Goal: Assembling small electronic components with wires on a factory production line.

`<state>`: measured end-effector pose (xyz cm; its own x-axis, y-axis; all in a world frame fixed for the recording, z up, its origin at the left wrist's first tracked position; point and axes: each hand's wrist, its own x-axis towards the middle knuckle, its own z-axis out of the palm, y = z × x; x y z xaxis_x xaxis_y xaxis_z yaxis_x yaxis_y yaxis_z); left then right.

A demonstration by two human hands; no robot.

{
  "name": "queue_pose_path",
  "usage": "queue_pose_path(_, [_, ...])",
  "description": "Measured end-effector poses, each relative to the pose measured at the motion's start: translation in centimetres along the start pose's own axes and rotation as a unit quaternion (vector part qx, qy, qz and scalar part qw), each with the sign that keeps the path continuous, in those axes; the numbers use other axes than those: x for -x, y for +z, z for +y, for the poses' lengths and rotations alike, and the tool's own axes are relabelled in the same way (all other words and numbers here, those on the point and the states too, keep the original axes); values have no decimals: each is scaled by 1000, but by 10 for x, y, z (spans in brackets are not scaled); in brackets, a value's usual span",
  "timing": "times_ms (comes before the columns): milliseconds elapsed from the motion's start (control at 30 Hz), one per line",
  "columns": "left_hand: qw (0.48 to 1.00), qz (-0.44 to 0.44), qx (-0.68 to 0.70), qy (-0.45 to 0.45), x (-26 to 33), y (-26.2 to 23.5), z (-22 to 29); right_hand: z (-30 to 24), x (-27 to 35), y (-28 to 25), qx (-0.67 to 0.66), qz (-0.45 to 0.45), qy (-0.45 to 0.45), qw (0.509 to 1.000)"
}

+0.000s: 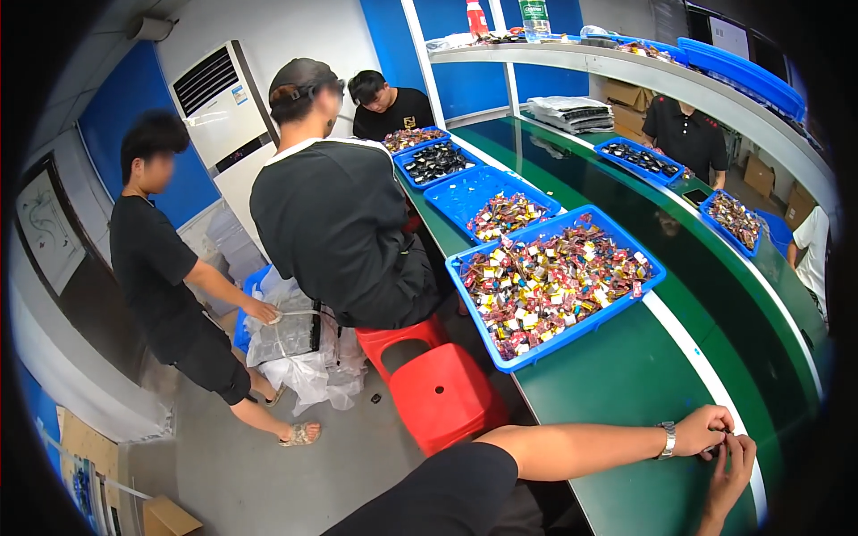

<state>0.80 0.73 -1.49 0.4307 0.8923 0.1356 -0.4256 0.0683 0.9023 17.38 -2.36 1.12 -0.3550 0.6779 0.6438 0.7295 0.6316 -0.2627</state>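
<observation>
Over the green bench top, my left hand, with a metal-banded watch at its wrist, is closed in a pinch. My right hand meets it with its fingertips closed too. Between the fingers of both hands is a small dark piece, mostly hidden, its kind not visible. Farther along the bench, left of my hands, a large blue tray holds a heap of small parts coloured dark red, yellow and white.
More blue trays line the bench, one with black parts. A conveyor belt runs alongside, below a metal shelf. A red stool stands left. A seated person and a standing person with a plastic-wrapped bundle are nearby.
</observation>
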Motion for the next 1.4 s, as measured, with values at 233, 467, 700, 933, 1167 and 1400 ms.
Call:
queue_pose_path(233, [999,33,-30,25,-6,11,-3,1,4,-6,-133,28,113,984])
queue_pose_path(467, [998,45,-37,-14,15,-10,16,-27,-16,7,-185,78,145,969])
queue_pose_path(700, [999,-24,-38,-5,6,1,13,-16,-3,-7,-293,104,246,918])
queue_pose_path(933, [997,0,-72,-10,13,1,20,-24,-4,-6,-315,94,265,907])
queue_pose_path(1167, [997,15,-73,-14,12,-1,18,-24,-6,-10,-302,79,251,916])
queue_pose_path(1400, [994,13,-110,-24,8,0,17,-10,-4,-3,-316,34,313,895])
